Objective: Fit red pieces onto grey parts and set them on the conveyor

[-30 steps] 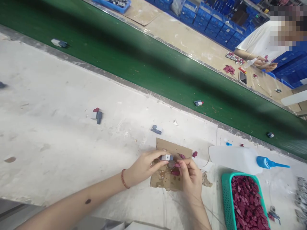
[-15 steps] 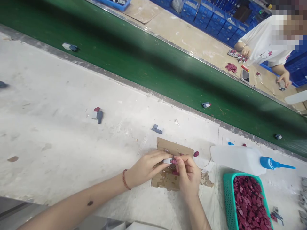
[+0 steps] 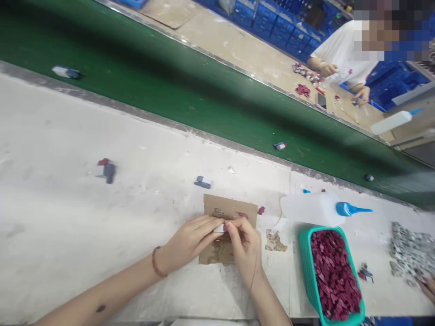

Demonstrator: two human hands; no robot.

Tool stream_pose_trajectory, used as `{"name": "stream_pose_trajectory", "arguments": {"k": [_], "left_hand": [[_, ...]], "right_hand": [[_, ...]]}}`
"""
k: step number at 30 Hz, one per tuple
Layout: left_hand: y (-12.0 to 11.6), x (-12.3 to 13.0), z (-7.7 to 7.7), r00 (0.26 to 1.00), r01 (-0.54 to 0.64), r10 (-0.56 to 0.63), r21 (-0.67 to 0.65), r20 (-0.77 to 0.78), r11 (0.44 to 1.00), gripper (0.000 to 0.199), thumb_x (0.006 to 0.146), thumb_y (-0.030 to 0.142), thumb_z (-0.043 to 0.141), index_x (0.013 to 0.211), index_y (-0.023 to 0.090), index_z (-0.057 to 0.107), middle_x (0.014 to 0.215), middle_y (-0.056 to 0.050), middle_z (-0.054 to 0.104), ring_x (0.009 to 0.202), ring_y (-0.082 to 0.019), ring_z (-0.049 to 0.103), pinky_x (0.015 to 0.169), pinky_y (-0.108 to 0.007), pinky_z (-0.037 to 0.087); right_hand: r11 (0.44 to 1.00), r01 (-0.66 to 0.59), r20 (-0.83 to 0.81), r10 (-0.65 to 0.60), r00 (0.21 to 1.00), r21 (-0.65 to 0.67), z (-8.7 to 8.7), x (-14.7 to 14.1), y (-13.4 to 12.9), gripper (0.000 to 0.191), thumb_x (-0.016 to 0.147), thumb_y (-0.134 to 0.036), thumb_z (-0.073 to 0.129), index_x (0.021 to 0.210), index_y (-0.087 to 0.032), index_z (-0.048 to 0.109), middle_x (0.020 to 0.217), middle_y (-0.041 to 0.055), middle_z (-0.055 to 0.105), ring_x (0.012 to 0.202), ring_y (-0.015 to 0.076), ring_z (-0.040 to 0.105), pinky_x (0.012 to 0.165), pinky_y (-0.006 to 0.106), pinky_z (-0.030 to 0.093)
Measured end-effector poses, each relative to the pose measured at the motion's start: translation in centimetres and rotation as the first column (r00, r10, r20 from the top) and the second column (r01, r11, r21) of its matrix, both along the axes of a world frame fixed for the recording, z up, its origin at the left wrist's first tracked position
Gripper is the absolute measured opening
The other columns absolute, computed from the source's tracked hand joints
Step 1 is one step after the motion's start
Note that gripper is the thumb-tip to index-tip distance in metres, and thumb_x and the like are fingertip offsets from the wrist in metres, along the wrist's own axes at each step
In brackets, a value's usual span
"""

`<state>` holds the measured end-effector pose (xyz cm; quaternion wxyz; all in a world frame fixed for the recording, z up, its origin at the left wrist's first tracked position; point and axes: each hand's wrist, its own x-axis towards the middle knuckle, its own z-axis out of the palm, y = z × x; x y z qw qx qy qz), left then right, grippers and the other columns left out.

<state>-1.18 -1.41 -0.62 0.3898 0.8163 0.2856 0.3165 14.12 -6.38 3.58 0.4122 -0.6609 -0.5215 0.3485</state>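
Over a piece of brown cardboard [image 3: 217, 256] stained with wet patches, my two hands meet. My left hand [image 3: 192, 237] pinches a small white plastic part [image 3: 219, 228] between thumb and fingers. Against that part's right end, my right hand [image 3: 245, 242] is closed with thumb and fingertips on a small maroon piece [image 3: 225, 228], mostly covered by the fingers. Other maroon bits [image 3: 242, 215] lie on the cardboard beyond my right hand. One more maroon piece [image 3: 261, 210] rests just off its right edge.
To the right stand a green basket [image 3: 305, 262] of maroon pieces and a lying white bottle [image 3: 309, 208] with blue nozzle. Grey parts [image 3: 408, 249] are heaped farther right, near another person's hand [image 3: 427, 290]. Assembled pieces [image 3: 203, 182] dot the table and green conveyor [image 3: 190, 99]. A co-worker [image 3: 343, 50] sits across.
The view has swung right, bringing in the grey heap and another person's hand. Less of the maroon piece shows between my fingers, and my hands are closer together.
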Motion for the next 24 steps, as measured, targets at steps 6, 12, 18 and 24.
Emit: {"name": "stream_pose_trajectory", "arguments": {"k": [6,12,18,24], "left_hand": [[0.5,0.1,1.7,0.975,-0.223,0.215,-0.303,-0.059,0.927,0.03,0.09,0.047,0.057,0.095,0.02,0.069,0.088,-0.006,0.077,0.071,-0.02,0.071,0.062,-0.028,0.059],[6.2,0.7,4.7,0.935,-0.297,0.351,-0.649,-0.05,0.7,0.042,0.075,0.048,0.07,0.102,0.016,0.067,0.091,-0.008,0.076,0.075,-0.023,0.07,0.071,-0.036,0.059],[14.6,4.2,5.1,0.893,-0.288,0.437,-0.61,0.108,0.738,0.049,0.086,0.023,0.059,0.132,0.009,0.048,0.137,-0.014,0.058,0.119,-0.024,0.06,0.103,-0.043,0.047],[16.1,3.9,3.3,0.933,-0.309,0.357,-0.418,0.04,0.854,0.034,0.082,0.023,0.058,0.114,0.011,0.06,0.128,-0.014,0.063,0.119,-0.028,0.057,0.108,-0.048,0.041]], "right_hand": [[0.961,0.264,0.176,-0.275,0.945,0.083,2.0,6.1,-4.4,0.027,0.095,-0.036,0.05,0.084,-0.024,0.071,0.074,0.005,0.072,0.065,0.0216,0.065,0.056,0.031,0.051],[0.868,0.496,0.674,-0.344,0.654,-0.038,3.2,15.6,-10.2,0.032,0.086,-0.045,0.051,0.092,-0.02,0.07,0.096,0.0117,0.07,0.087,0.0278,0.064,0.076,0.04,0.05],[0.827,0.531,0.757,-0.223,0.614,-0.187,2.1,17.5,-12.1,0.035,0.08,-0.045,0.046,0.084,-0.02,0.07,0.092,0.0126,0.071,0.075,0.0277,0.067,0.07,0.04,0.051],[0.806,0.571,0.821,-0.214,0.529,-0.157,2.1,16.8,-11.6,0.039,0.079,-0.05,0.045,0.08,-0.022,0.072,0.089,0.012,0.072,0.068,0.0274,0.067,0.055,0.035,0.048]]}}
